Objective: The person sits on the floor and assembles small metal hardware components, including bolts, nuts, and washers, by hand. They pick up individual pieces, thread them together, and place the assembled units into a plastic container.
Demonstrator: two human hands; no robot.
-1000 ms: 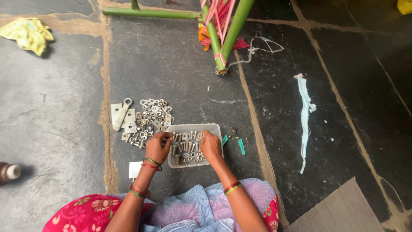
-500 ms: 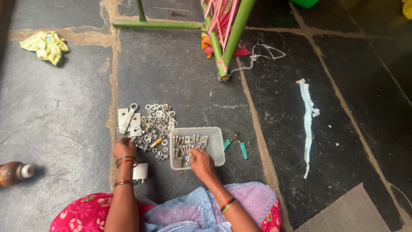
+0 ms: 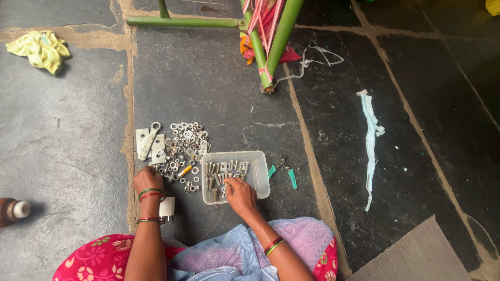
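From the head view I observe the right hand (image 3: 239, 193) reaching into the near left part of a clear plastic tray (image 3: 259, 177) on the stone floor (image 3: 73, 145); its fingers are bent down among the bolts (image 3: 221, 174) lying in the tray, but I cannot tell whether they grip one. The left hand (image 3: 147, 179) rests at the near edge of a loose heap of nuts and washers (image 3: 186, 143) just left of the tray, fingers curled together and pointing down; whether it holds a piece I cannot tell. Flat metal plates (image 3: 148, 143) lie at the heap's far left side. A pair of green-handled pliers (image 3: 288, 170) lies just right of the tray. Farther off I note a green metal frame (image 3: 263, 44), a yellow cloth (image 3: 39, 49), a pale strip (image 3: 371, 140) and a brown bottle (image 3: 11, 211) at the left edge.
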